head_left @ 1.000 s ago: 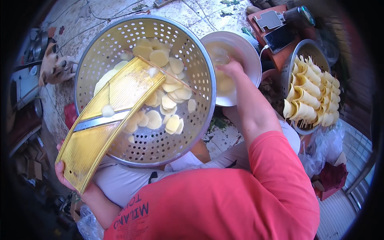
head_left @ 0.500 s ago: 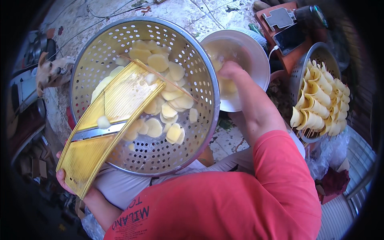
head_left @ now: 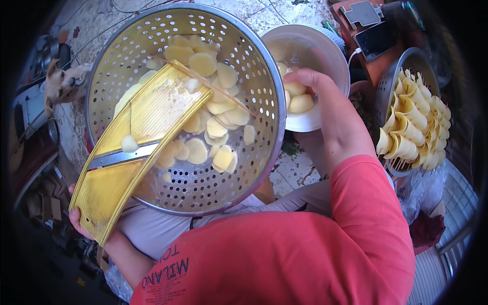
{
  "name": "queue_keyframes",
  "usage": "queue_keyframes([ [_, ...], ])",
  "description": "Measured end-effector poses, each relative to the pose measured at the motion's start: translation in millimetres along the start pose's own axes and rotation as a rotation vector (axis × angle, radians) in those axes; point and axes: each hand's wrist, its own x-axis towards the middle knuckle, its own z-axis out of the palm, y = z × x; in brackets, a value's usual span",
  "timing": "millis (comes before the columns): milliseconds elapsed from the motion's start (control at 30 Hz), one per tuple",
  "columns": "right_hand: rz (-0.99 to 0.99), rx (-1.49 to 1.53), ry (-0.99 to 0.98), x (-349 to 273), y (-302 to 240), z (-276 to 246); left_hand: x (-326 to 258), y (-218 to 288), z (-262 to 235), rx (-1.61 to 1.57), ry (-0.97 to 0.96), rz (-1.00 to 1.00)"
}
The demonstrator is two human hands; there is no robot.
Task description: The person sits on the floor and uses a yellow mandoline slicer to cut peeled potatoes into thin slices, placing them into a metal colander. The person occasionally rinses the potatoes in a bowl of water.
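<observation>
My left hand [head_left: 77, 218] is closed around the lower end of a yellow mandoline slicer [head_left: 147, 114]. The slicer leans across a large metal colander [head_left: 203, 195], its metal blade facing up. A small pale potato piece [head_left: 129, 144] sits at the blade, and another lies higher on the slicer. Thin potato slices [head_left: 197, 151] are piled inside the colander. My right hand [head_left: 316, 84] is inside a white bowl [head_left: 338, 76] of cloudy water, fingers curled over peeled potatoes [head_left: 301, 103]. Its fingertips are partly hidden, but it appears closed on one potato.
At the right, a second metal colander [head_left: 384, 96] holds skewered, folded potato slices [head_left: 414, 119]. A phone [head_left: 374, 44] with a white cable lies on a reddish-brown stand at the back right. A dog [head_left: 63, 84] is by the big colander's left side. Clear plastic bags [head_left: 419, 188] lie at the right.
My right hand has drawn back toward me within the bowl, and the potatoes beside it show more clearly. My left hand still holds the slicer; the whole view has shifted slightly.
</observation>
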Motion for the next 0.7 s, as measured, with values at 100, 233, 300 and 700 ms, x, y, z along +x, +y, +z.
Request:
queue_keyframes([
  [100,0.033,0.232,-0.212,18.1,15.1,-4.1,5.7,1.4,-1.4,0.002,-0.01,0.007],
  [233,-0.001,0.35,-0.419,13.0,12.7,7.3,3.0,4.0,-10.4,-0.015,0.007,0.023],
  [300,-0.051,0.385,-0.447,1.8,6.5,19.1,2.7,3.1,-10.7,-0.024,0.005,0.026],
  [700,-0.074,0.327,-0.313,-0.6,14.1,39.5,11.2,-4.9,-8.8,-0.053,-0.043,-0.014],
])
